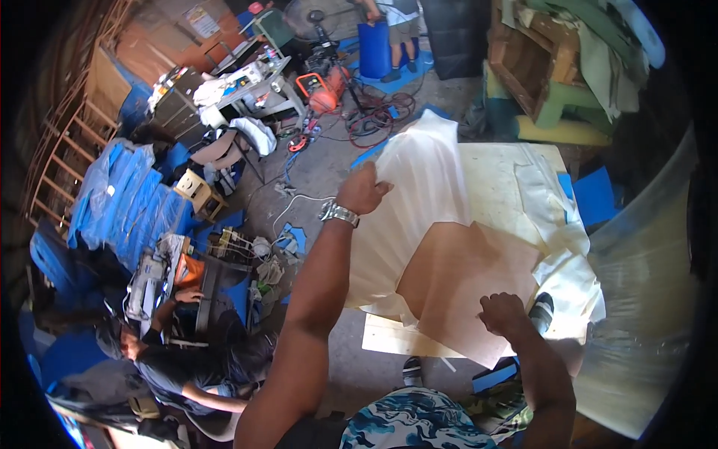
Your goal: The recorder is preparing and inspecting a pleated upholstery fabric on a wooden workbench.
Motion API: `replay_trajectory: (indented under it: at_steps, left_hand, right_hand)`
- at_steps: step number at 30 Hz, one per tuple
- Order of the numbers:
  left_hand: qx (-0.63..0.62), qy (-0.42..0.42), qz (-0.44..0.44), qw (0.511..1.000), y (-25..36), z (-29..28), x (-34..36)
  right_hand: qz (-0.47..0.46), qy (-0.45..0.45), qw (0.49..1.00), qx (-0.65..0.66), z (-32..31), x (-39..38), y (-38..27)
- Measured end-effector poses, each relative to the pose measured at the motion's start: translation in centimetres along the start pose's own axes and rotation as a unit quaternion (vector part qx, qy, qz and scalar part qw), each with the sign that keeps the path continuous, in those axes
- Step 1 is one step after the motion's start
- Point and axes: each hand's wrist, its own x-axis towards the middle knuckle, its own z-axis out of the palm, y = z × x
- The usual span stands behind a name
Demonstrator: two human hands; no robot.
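My left hand [363, 191], with a metal-banded watch [340, 215] on its wrist, is closed at the left edge of a thin white sheet [422, 172] and grips it. The sheet looks like sheer cloth and drapes over a pale board [493, 168]. A brown many-sided cardboard piece [464, 280] lies over the sheet's near part. Over the cardboard's right side, my right hand [502, 314] is curled closed; whatever its fingers hold, if anything, is hidden. Crumpled white cloth [565, 280] lies along the board's right side, beside a dark striped shoe [542, 313].
A seated person [187, 367] works at a sewing machine [149, 280] on the left. Blue plastic-wrapped bundles [123, 191] stand behind. An orange compressor [320, 93] and red hose [381, 123] lie ahead. Another person [400, 30] stands farther off. Clear plastic film [636, 314] hangs on the right.
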Motion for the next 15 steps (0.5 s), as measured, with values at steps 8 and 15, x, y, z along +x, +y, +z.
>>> replay_trajectory:
  at_steps: [8,15]
  left_hand:
    - [-0.036,-0.029,-0.038,0.998,0.83,-0.87,-0.40]
    - [-0.015,-0.025,-0.026,0.999,0.45,-0.34,-0.01]
  right_hand:
    - [-0.009,-0.018,1.000,-0.012,-0.52,0.15,-0.20]
    - [-0.005,-0.022,1.000,-0.010,-0.23,0.31,-0.02]
